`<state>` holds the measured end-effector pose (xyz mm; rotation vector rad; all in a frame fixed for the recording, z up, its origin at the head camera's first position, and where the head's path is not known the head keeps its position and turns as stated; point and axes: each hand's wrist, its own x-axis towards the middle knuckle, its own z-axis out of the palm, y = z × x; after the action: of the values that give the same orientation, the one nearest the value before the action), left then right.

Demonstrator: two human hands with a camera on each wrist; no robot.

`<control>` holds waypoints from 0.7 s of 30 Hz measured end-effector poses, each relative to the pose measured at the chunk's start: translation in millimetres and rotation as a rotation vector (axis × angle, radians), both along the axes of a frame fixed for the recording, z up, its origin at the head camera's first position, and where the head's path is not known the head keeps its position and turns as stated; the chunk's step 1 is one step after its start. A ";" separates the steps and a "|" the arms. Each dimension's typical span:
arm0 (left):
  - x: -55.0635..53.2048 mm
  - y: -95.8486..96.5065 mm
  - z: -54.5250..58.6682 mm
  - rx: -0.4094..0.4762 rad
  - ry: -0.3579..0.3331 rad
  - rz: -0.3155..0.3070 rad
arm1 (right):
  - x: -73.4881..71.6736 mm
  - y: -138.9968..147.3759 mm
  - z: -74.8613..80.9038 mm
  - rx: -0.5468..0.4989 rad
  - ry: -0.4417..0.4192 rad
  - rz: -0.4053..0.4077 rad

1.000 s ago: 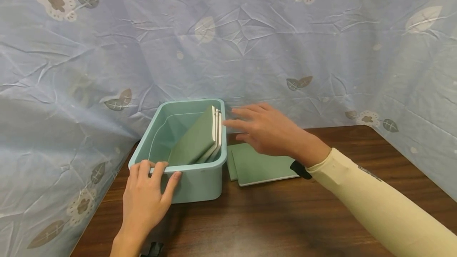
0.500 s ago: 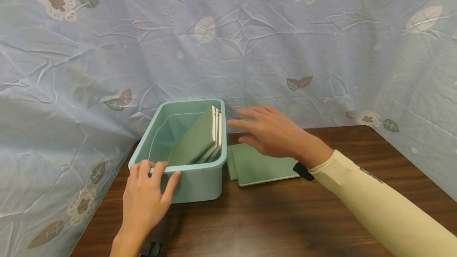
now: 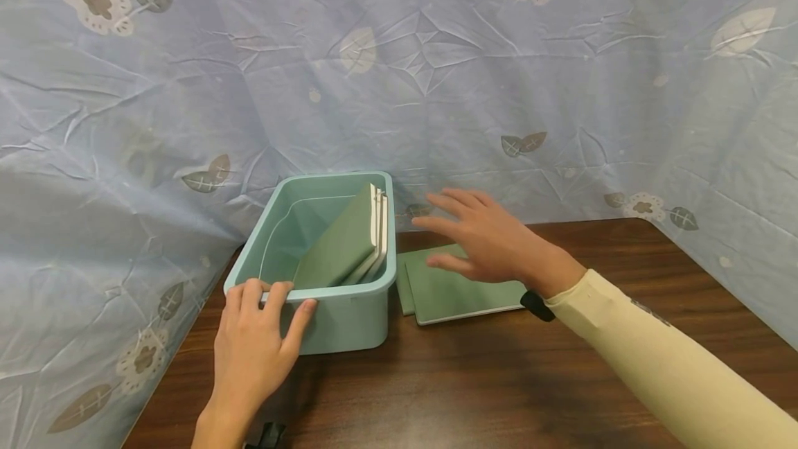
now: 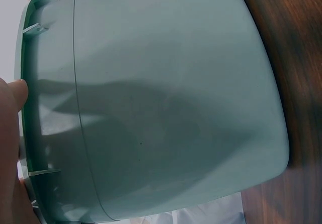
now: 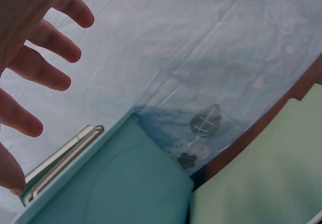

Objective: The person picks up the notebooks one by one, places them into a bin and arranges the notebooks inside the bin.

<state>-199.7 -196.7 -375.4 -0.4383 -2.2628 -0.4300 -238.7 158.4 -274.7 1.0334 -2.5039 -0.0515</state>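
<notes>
A teal plastic bin (image 3: 343, 324) stands on the table, left of the middle. Several green notebooks (image 3: 339, 241) with white page edges lean inside it against its right wall. My left hand (image 3: 255, 348) rests on the near rim, fingers over the edge and thumb on the outside; the left wrist view shows the thumb (image 4: 19, 94) at that rim. My right hand (image 3: 489, 238) hovers with spread fingers right of the bin, holding nothing. Below it, two green notebooks (image 3: 461, 293) lie flat, overlapping, beside the bin. In the right wrist view the fingers (image 5: 50, 40) are apart, above the bin wall (image 5: 136, 178).
The dark wood table (image 3: 449, 386) runs back to a pale blue patterned cloth (image 3: 424, 89) that hangs behind and along both sides. A small black object (image 3: 269, 435) shows by the left wrist, and a black band (image 3: 537, 305) is at the right wrist.
My right hand has moved away from the bin's right rim, a little to the right, with its fingers spreading. The left hand, the bin and the notebooks have stayed in place.
</notes>
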 end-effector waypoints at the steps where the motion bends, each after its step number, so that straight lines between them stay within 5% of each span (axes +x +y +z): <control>1: 0.0 -0.1 0.0 0.000 -0.001 0.001 | -0.3 1.1 -2.1 0.006 -0.004 -0.005; 21: 1.7 0.5 0.7 0.003 -0.002 -0.003 | -6.0 10.1 -42.9 0.051 -0.200 -0.127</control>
<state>-198.0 -196.2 -374.7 -0.4407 -2.2632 -0.4353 -244.7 168.5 -317.6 0.9396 -2.7608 -0.0514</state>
